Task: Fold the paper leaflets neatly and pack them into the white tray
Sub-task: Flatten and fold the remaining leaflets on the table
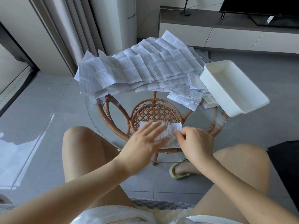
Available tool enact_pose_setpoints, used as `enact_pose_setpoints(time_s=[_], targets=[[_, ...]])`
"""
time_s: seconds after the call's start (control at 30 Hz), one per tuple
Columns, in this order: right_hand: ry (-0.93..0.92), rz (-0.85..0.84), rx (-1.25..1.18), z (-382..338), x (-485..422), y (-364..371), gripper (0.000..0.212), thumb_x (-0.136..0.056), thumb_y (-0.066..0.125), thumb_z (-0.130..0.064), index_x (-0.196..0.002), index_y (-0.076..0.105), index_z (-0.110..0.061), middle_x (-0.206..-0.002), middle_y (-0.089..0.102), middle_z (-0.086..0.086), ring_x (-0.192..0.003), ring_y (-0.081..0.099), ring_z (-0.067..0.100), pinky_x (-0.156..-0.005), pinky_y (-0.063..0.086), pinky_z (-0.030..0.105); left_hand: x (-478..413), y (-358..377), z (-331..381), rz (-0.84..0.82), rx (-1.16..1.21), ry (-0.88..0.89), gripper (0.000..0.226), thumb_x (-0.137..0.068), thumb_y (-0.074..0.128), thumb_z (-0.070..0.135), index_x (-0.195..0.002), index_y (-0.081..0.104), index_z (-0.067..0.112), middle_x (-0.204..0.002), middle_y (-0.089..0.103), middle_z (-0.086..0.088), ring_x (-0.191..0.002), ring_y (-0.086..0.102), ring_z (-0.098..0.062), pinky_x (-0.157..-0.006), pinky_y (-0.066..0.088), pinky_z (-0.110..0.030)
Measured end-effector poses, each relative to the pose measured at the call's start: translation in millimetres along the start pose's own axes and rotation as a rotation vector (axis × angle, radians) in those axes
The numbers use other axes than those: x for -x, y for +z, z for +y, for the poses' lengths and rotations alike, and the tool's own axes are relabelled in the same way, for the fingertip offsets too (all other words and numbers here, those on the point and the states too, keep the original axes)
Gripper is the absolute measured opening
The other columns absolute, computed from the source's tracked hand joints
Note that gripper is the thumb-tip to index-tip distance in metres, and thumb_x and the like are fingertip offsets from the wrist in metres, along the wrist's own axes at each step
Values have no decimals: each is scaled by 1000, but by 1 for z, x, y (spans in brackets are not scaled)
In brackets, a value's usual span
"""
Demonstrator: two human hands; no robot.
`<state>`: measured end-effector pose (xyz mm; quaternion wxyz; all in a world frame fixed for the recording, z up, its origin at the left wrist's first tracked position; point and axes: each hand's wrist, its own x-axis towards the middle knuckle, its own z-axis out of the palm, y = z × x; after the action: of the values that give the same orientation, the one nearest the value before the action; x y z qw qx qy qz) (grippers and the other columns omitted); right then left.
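Left hand (144, 141) lies flat on the leaflet (169, 135); right hand (194, 143) pinches its right edge.

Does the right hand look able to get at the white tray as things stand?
Probably yes. The white tray lies at the right of the glass table, beyond the right hand, with only bare glass between them. That hand would first have to let go of the leaflet it pinches.

The left hand (143, 143), smeared by motion blur, is covering the left part of the leaflet (171, 132) at lower centre, and the right hand (197, 143) is hiding its right edge. The television (258, 5) is running off the upper right corner. Print on the paper pile (137, 68) is showing too small to read.
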<state>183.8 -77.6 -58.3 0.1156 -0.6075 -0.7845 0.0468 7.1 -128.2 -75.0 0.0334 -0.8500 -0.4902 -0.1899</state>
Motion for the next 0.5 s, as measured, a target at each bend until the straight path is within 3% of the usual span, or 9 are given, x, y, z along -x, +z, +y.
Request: enact_pose_setpoints(time_s=[0.07,0.17,0.27,0.37,0.5], targets=[[0,27,-8,-1,1,2,56,-91,60,-31,-49,25,-19,-44,28,-7,-39,22,15,-46,7,21,-3,3,-1,-66,98,75,61,-74,27,-1,-115,70,10,-127,62,-13,-121,56,-32,-103,40,-48],[-1,102,-67,-1,6,2,47,-88,65,-31,-54,35,-17,-47,36,-3,-44,32,24,-44,10,22,-2,9,-6,-124,242,-18,77,-56,35,-13,-121,67,12,-132,59,-8,-128,49,-24,-107,34,-43],[34,137,-195,-4,18,5,28,-80,71,-36,-79,56,-13,-64,58,2,-67,55,32,-53,37,32,0,11,-6,-135,379,-126,79,-59,35,-14,-127,63,17,-137,54,-1,-134,38,-10,-115,21,-23],[105,252,-249,-10,34,15,51,-65,81,-32,-107,58,-13,-78,68,3,-73,60,33,-62,46,38,0,12,-4,-94,411,-135,67,-71,43,-13,-128,61,17,-138,52,2,-135,37,-8,-115,16,-15],[142,338,-288,-17,40,22,63,-60,84,-21,-115,55,-13,-85,68,5,-75,61,32,-65,47,40,2,14,-3,-63,422,-117,51,-84,47,-4,-128,61,19,-138,53,3,-135,40,-9,-116,22,-20]])
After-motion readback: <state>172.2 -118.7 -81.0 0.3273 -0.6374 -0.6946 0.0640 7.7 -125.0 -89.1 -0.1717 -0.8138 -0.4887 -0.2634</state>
